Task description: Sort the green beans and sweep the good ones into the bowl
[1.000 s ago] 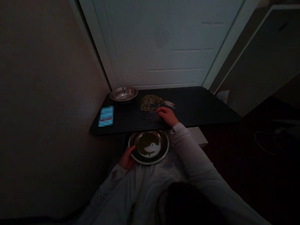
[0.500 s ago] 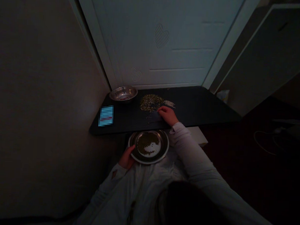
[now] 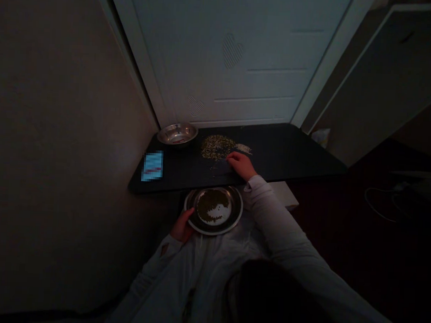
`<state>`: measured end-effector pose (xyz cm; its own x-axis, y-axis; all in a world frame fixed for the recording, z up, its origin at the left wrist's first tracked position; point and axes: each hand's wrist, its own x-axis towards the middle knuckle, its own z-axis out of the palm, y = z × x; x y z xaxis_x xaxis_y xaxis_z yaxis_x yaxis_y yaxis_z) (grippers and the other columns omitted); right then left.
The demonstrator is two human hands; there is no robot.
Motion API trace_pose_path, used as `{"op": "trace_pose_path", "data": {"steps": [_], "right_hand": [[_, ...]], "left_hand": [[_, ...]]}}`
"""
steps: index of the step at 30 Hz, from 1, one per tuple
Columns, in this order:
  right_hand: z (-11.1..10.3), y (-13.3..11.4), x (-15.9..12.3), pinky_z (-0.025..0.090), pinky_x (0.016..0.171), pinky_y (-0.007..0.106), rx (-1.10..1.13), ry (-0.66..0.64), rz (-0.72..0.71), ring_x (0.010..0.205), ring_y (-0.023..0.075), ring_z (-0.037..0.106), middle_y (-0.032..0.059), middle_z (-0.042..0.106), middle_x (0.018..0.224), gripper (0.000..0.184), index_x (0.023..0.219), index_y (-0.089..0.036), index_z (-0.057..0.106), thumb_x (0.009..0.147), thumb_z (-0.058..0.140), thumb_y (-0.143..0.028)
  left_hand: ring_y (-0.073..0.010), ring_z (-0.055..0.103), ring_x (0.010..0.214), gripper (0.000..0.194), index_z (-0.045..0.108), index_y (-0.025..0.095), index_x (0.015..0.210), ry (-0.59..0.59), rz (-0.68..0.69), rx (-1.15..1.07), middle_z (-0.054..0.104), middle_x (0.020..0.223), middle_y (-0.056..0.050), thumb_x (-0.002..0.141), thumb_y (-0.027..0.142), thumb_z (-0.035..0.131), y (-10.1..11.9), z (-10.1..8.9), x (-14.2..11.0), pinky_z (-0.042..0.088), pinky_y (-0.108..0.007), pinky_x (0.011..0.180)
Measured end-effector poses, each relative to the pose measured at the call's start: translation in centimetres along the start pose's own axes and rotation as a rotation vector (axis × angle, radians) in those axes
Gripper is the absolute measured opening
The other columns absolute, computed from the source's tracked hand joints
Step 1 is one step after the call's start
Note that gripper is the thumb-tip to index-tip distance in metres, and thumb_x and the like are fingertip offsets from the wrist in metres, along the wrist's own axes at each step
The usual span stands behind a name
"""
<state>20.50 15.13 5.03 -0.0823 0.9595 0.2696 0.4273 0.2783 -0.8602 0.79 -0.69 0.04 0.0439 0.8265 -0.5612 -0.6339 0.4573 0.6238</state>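
Observation:
My left hand [image 3: 182, 226] grips the left rim of a metal bowl [image 3: 237, 218] below the table's front edge. Small dark green beans [image 3: 206, 204] lie over part of the bowl's bottom, mostly to the left and back. Over the dark table, my right hand [image 3: 242, 165] has its fingers pinched together, and whatever is in them is too small to make out. Just beyond those fingertips spreads a pile of mixed green and pale beans or grains [image 3: 218, 147]. A smaller pale heap [image 3: 243, 148] lies at the pile's right. A few loose bits are scattered in front.
A second metal bowl [image 3: 177, 133] stands at the table's back left. In front of it lies a blue pixelated rectangle [image 3: 153, 166]. The black table [image 3: 290, 150] meets a white door [image 3: 262, 82]. A white box [image 3: 284, 194] sits below the table's edge, right of my forearm.
Almost nothing differs. Both hands, the bowl and the pile keep their places, and my right fingers stay pinched near the pile.

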Motion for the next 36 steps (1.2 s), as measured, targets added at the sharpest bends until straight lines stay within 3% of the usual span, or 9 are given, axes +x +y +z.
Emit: {"op": "trace_pose_path", "data": {"steps": [20, 36], "right_hand": [[-0.21, -0.67, -0.38, 0.035, 0.056, 0.022, -0.003, -0.05, 0.002, 0.056, 0.0094, 0.046, -0.0035, 0.051, 0.057, 0.016, 0.069, -0.016, 0.056, 0.065, 0.046, -0.028], [-0.34, -0.3, -0.16, 0.037, 0.06, 0.024, 0.017, 0.09, 0.032, 0.06, 0.0112, 0.05, -0.003, 0.054, 0.058, 0.017, 0.073, -0.017, 0.057, 0.063, 0.045, -0.024]], "left_hand": [[-0.0234, 0.05, 0.106, 0.016, 0.063, 0.014, 0.077, 0.009, -0.001, -0.01, 0.069, 0.083, -0.008, 0.069, 0.022, 0.052, -0.15, -0.2, 0.34, 0.037, -0.033, 0.093], [-0.0227, 0.053, 0.102, 0.014, 0.063, 0.014, 0.077, 0.026, 0.006, -0.007, 0.07, 0.081, -0.006, 0.069, 0.02, 0.052, -0.12, 0.01, 0.16, 0.039, -0.033, 0.091]]}}
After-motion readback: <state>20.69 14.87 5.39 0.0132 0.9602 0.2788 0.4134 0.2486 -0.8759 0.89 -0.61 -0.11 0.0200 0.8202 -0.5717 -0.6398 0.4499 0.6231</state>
